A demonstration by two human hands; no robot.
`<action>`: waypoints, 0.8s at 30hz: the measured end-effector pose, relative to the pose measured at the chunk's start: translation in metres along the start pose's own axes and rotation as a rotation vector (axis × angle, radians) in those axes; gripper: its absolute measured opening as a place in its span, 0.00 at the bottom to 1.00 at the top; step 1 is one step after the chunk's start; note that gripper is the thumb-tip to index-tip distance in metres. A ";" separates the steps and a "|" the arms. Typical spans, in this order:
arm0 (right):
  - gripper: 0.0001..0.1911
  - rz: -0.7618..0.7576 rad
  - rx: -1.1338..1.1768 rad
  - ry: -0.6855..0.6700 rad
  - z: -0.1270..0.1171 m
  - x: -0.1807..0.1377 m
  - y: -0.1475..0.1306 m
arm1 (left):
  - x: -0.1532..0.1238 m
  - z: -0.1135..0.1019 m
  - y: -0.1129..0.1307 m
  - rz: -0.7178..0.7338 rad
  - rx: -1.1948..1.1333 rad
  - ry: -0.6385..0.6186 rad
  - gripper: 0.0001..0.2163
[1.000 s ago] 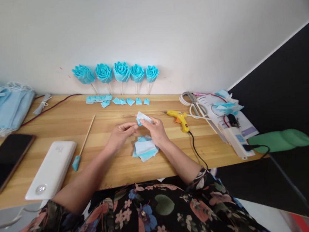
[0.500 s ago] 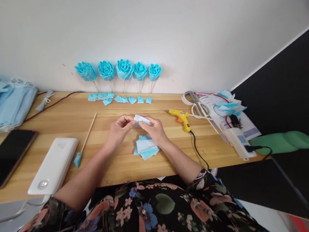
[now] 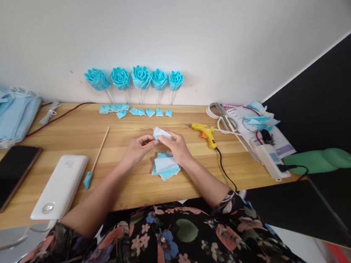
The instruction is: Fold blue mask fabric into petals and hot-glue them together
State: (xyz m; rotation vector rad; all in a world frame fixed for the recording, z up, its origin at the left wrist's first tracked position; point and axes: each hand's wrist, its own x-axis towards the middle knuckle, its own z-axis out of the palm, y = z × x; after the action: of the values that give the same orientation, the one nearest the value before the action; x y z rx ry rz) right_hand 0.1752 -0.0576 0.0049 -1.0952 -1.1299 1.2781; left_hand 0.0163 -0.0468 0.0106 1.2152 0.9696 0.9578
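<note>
Both hands, left hand (image 3: 137, 147) and right hand (image 3: 177, 146), pinch one blue square (image 3: 162, 132) mid-frame, folding it above the stack (image 3: 165, 167).

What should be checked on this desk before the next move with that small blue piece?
1. Two-handed pinch on the blue piece, left hand and right hand: ok.
2. Its fold lined up: cannot tell, too small.
3. Spare stack of cut pieces at the right wrist, in reach: ok.
4. Yellow glue gun lying right of the hands, untouched: ok.
5. That glue gun hot: cannot tell.
6. Blue-tipped stick lying free left of the hands: ok.
</note>
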 end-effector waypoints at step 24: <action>0.13 -0.045 -0.017 0.009 -0.002 0.004 0.005 | -0.001 -0.003 -0.004 0.040 0.102 0.015 0.16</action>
State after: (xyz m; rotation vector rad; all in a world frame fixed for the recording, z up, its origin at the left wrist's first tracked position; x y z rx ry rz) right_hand 0.1766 -0.0536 -0.0008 -1.0813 -1.1540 1.2300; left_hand 0.0139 -0.0474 0.0061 1.3190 1.0194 0.9599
